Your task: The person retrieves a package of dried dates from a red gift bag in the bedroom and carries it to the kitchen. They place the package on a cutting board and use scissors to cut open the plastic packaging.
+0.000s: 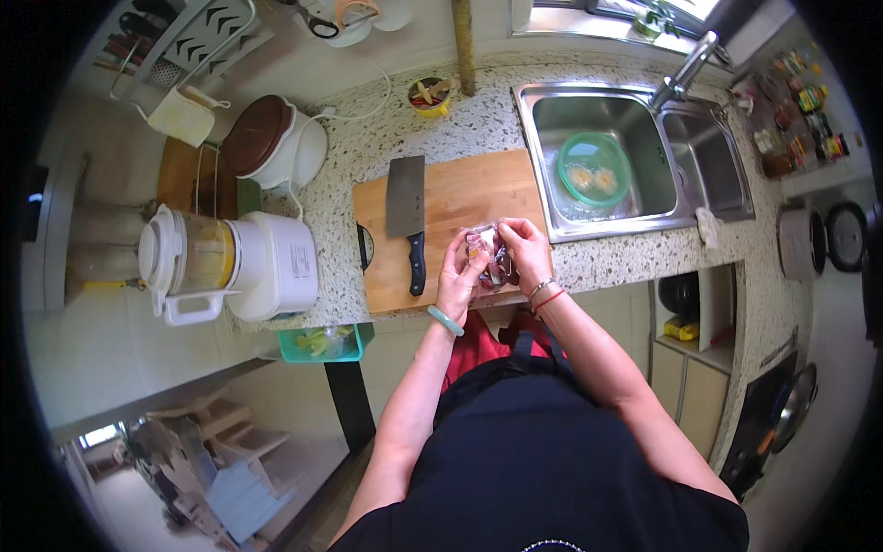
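A small clear plastic packet (489, 254) with dark reddish contents is held over the near edge of the wooden cutting board (478, 189). My left hand (459, 272) grips its left side, thumb across the front. On the opposite side, the fingers of my right hand (525, 253) pinch the packet near its top. What exactly lies inside it I cannot make out. To the left of my hands, a cleaver (406, 207) rests flat on the board, its black handle toward me.
The steel sink (602, 115) at right holds a green bowl (593, 167) with pale round pieces. On the left stand a blender (221, 262) and a white pot with a brown lid (262, 138). A green bin (322, 344) hangs below the counter edge. A yellow cup (429, 97) stands behind the board.
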`<action>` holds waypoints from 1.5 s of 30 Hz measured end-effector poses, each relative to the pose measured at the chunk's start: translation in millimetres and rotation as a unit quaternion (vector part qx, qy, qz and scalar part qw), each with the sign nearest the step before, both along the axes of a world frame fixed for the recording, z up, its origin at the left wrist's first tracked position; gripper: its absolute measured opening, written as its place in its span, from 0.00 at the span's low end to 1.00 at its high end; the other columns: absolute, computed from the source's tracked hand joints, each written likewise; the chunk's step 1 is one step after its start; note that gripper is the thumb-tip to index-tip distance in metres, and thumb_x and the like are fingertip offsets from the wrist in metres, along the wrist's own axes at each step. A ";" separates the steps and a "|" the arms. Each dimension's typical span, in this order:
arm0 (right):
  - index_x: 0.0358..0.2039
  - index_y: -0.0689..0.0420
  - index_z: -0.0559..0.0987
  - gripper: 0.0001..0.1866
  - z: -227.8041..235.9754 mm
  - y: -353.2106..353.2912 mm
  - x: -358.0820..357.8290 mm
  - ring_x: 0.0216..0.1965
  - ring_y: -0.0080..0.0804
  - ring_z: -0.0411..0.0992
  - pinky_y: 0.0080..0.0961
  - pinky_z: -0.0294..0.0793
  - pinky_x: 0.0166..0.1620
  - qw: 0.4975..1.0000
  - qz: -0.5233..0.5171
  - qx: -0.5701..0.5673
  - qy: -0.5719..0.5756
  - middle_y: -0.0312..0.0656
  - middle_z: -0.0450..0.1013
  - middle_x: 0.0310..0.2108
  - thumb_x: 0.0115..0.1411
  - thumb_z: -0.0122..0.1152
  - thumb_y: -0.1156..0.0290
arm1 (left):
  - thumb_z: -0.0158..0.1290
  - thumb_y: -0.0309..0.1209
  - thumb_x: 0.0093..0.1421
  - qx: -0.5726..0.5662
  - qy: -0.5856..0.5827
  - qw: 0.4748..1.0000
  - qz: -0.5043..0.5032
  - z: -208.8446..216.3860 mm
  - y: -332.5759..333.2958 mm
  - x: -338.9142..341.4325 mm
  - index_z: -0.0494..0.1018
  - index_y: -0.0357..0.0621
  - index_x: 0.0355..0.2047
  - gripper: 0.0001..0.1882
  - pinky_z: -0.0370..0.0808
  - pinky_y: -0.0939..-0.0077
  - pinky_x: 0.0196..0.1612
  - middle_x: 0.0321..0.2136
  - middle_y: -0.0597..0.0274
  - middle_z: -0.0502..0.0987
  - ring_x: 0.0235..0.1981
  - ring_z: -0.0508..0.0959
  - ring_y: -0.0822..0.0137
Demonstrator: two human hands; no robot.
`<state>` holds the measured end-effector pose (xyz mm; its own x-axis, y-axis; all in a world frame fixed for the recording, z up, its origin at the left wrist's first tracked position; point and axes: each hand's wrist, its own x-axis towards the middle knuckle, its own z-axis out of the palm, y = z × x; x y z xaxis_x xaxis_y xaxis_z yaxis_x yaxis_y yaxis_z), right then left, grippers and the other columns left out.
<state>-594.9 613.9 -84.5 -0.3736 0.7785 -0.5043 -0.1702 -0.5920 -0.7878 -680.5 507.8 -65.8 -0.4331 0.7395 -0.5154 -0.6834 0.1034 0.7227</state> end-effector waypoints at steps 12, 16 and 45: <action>0.35 0.59 0.79 0.12 13.6 60.1 -8.3 0.30 0.16 0.68 0.15 0.69 0.35 0.985 0.173 0.012 0.013 0.30 0.74 0.29 0.62 0.62 0.63 | 0.58 0.28 0.61 -0.013 0.121 0.992 -0.026 -13.9 7.4 -3.2 0.61 0.44 0.62 0.30 0.80 0.78 0.40 0.48 0.58 0.76 0.42 0.79 0.70; 0.30 0.59 0.80 0.11 18.6 60.9 -13.9 0.29 0.13 0.67 0.17 0.68 0.31 0.966 0.186 0.172 -0.043 0.31 0.74 0.26 0.61 0.64 0.64 | 0.58 0.31 0.62 0.026 0.161 0.987 0.013 3.2 24.6 -10.9 0.64 0.42 0.60 0.27 0.75 0.80 0.47 0.44 0.61 0.78 0.42 0.78 0.73; 0.32 0.61 0.78 0.08 72.7 28.8 -45.7 0.27 0.15 0.69 0.16 0.71 0.31 0.954 0.230 0.184 0.046 0.31 0.74 0.25 0.59 0.66 0.70 | 0.64 0.34 0.58 0.008 0.277 0.947 0.160 33.5 16.3 -44.2 0.76 0.38 0.35 0.13 0.74 0.83 0.34 0.29 0.66 0.79 0.30 0.76 0.79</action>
